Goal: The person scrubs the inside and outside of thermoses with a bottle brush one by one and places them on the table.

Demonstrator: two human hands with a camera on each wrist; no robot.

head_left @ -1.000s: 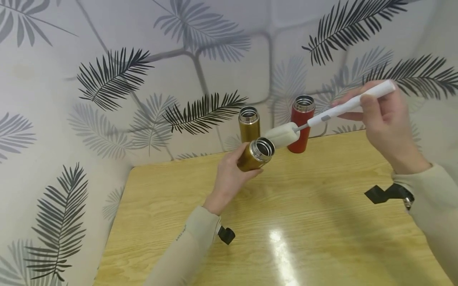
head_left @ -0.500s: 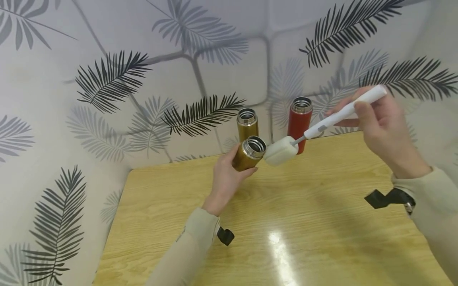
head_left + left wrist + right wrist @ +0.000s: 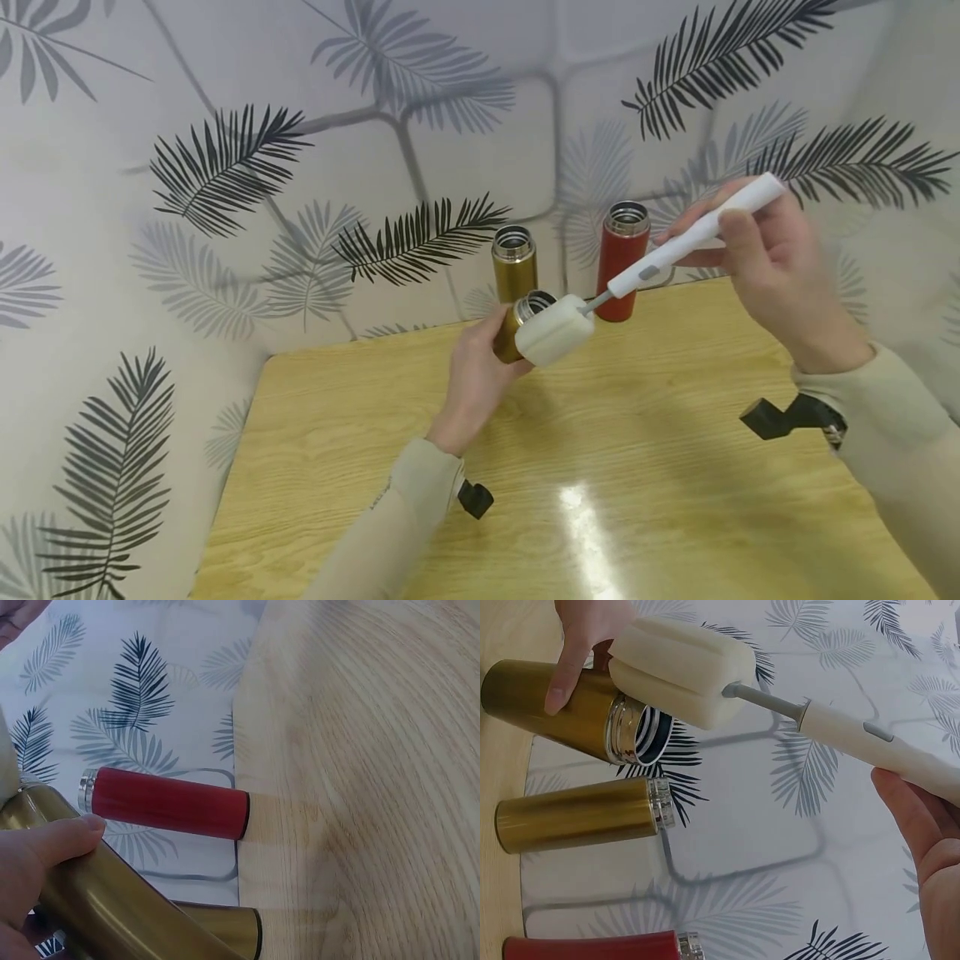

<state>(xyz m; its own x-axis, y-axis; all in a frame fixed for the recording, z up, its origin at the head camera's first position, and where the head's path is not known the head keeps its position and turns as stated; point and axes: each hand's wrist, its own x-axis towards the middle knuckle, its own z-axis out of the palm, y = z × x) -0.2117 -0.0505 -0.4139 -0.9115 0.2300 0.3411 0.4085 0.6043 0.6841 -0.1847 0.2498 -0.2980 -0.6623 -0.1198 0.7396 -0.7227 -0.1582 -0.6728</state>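
My left hand [image 3: 474, 375] grips a gold thermos flask [image 3: 506, 340] around its body, its open steel mouth tilted toward the right. In the left wrist view, the thumb lies along the side of this gold flask [image 3: 124, 900]. My right hand [image 3: 780, 283] holds a sponge bottle brush by its white handle [image 3: 693, 237], slanting down to the left. The cream sponge head [image 3: 555, 332] hides part of the held flask in the head view. From the right wrist view, the sponge head [image 3: 675, 667] is outside the flask, beside its steel neck [image 3: 622, 727]; whether they touch, I cannot tell.
A second gold flask [image 3: 516, 271] and a red flask [image 3: 621, 258] stand uncapped at the back of the wooden table [image 3: 360, 433]. Behind them rises a leaf-patterned wall covering [image 3: 450, 167]. Black straps with small mounts sit at both wrists.
My right hand has moved left, carrying the brush. Its sponge head has shifted left and now overlaps the held flask in the head view. The left hand has moved only slightly.
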